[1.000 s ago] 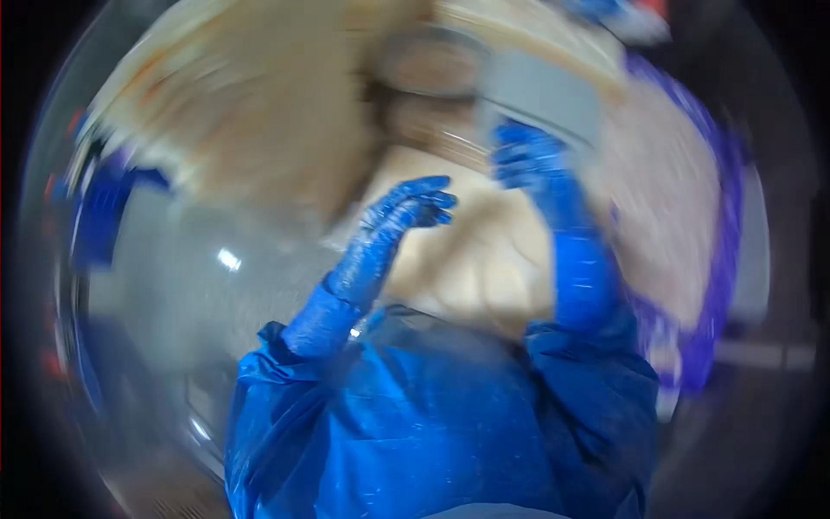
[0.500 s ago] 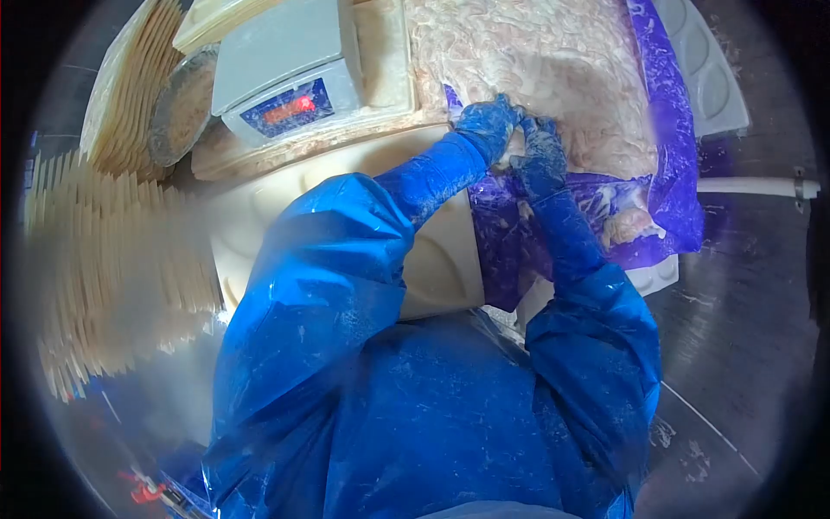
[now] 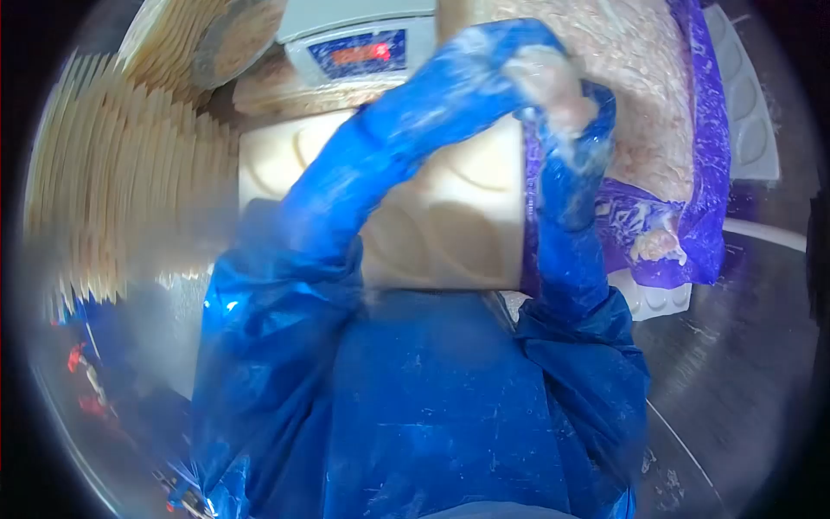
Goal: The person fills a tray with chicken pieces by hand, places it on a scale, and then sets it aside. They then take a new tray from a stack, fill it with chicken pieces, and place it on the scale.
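Observation:
Both my hands wear wet blue gloves and meet over a pale lump of minced mass. My left hand reaches across from the left and cups the lump from above. My right hand closes on it from below. They hold it just above the left edge of a purple bag filled with the same pale mass. A cream tray with round hollows lies under my left forearm. The view is blurred by motion.
A grey scale with a red-lit display stands at the top behind the tray. Stacks of cream trays fill the left side. A white moulded tray lies under the bag on the metal table.
Both hands have lifted out of the mass in the bag with a lump between them and shifted slightly left. The camera has tilted and come closer.

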### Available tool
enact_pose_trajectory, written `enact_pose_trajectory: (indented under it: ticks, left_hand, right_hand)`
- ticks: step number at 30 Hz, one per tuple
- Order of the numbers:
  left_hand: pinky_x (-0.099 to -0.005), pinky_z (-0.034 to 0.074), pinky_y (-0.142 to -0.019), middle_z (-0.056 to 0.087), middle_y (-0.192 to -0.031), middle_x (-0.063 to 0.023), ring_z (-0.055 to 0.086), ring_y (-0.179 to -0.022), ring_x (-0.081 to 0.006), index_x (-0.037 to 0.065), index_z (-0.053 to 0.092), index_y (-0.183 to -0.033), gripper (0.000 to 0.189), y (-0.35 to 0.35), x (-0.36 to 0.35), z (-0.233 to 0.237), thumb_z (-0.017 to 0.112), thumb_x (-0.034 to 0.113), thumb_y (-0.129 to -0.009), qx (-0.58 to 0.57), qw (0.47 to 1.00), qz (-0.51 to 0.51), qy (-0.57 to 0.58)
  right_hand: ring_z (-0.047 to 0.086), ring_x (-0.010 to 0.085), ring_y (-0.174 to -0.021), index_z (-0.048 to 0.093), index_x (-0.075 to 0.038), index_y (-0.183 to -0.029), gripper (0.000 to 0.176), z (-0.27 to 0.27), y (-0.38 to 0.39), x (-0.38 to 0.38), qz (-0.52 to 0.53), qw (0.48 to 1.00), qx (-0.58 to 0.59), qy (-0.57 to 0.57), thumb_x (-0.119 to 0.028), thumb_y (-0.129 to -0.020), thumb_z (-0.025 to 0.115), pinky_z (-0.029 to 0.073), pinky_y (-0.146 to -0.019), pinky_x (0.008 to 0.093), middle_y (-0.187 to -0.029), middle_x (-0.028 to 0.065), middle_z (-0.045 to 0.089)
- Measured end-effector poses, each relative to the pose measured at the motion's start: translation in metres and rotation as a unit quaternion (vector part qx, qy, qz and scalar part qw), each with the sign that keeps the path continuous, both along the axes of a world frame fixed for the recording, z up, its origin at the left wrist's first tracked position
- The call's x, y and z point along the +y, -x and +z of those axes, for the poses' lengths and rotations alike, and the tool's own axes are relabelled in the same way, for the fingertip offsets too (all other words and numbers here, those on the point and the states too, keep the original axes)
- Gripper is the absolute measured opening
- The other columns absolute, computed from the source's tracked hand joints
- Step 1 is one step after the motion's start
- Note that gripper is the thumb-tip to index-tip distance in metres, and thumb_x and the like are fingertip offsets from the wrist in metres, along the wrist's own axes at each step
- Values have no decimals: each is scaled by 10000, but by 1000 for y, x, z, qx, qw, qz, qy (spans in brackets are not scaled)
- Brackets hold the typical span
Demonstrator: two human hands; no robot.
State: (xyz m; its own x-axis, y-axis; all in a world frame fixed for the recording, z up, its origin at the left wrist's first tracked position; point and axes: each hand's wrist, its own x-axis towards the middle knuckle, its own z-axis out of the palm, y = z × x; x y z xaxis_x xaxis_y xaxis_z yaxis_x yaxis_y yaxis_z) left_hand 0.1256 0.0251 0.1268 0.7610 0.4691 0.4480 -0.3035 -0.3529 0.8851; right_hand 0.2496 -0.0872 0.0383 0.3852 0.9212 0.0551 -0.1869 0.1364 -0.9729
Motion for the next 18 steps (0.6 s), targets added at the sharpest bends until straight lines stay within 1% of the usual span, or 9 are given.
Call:
enact_pose_trajectory:
  ticks: [2,3,6,7,9,11,12,16,18]
  left_hand:
    - [-371,503,-888,630,-1131,-147,630,-1024,-268,24,582,-1230,450,74,-11,-5,669,343,-925,63,988,97,-99]
    - [-401,494,-917,604,-1183,-175,617,-1084,-320,42,563,-1284,507,109,-19,-14,670,383,-925,139,985,90,-56]
    - [-413,293,-1179,509,-1454,-120,379,-1420,-259,88,509,-1441,555,221,-51,-71,694,255,-944,374,923,55,-70]
    - [-409,354,-1154,521,-1449,-117,456,-1370,-271,67,494,-1448,539,251,-57,-81,673,157,-948,431,862,59,-261]
    - [-382,428,-1107,538,-1425,-128,533,-1299,-256,43,506,-1429,495,268,-76,-88,636,74,-952,235,864,180,407]
    - [-352,475,-1066,550,-1400,-134,589,-1232,-243,28,558,-1371,427,277,-73,-88,610,33,-947,300,915,269,-14]
    - [-350,458,-1090,583,-1345,-131,577,-1238,-218,7,615,-1289,348,263,-77,-91,633,51,-944,232,921,310,39]
    - [-413,517,-819,717,-926,-111,638,-926,-351,100,753,-980,120,242,-76,-115,719,173,-892,345,887,228,-206]
    - [-417,516,-829,722,-914,-107,646,-918,-343,104,752,-985,136,228,-59,-101,713,199,-896,340,889,254,-174]
  right_hand:
    - [579,170,-1154,455,-50,-1428,640,8,41,-4,33,975,220,-9,-50,-851,734,527,-929,336,-1383,106,552]
    - [625,188,-1016,535,-19,-1334,507,-13,59,-15,15,960,-237,-146,-23,-861,717,497,-948,320,-1102,97,648]
    - [623,224,-1072,552,-21,-1329,467,-9,58,-36,251,885,-376,-115,0,-880,677,503,-961,337,-1159,111,635]
    - [636,206,-1038,594,-27,-1273,400,-33,55,-38,241,905,-341,-80,-5,-884,684,517,-927,335,-1142,101,654]
    - [648,187,-1005,635,-32,-1217,335,-45,66,-29,238,921,-306,-43,-10,-888,691,530,-893,333,-1126,91,672]
    - [653,189,-904,661,-38,-1154,251,-36,91,-16,6,965,-264,9,-7,-904,666,531,-853,348,-1067,77,689]
    - [639,168,-864,666,-47,-1140,229,-58,107,-14,16,980,-200,-9,-8,-916,637,526,-824,333,-1059,70,688]
    - [650,209,-831,679,-87,-1100,175,-66,116,-25,164,715,-670,-118,-80,-950,588,526,-718,349,-1020,92,678]
    - [644,275,-819,688,-106,-1055,148,-58,96,-39,276,898,-343,19,-117,-929,611,529,-721,397,-972,105,663]
